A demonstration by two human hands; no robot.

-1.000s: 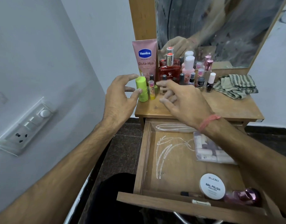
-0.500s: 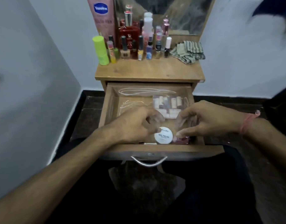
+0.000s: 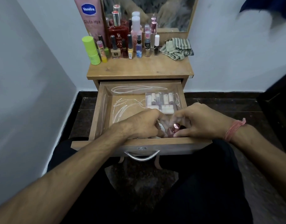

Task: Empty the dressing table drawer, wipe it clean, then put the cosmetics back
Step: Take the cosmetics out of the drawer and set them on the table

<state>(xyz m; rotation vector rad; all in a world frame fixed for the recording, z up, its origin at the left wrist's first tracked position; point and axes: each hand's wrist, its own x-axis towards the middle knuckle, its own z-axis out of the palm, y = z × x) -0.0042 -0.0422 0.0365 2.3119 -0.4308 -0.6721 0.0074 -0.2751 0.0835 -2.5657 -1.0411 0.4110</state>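
Both hands have closed in together at the front right of the open drawer (image 3: 105,110), low in the frame's centre. The left hand (image 3: 143,125) now covers the white jar (image 3: 161,127) and curls round it; the right hand (image 3: 197,122) pinches the pink-capped bottle (image 3: 175,128). The clear packet (image 3: 161,102) stays at the drawer's back right.
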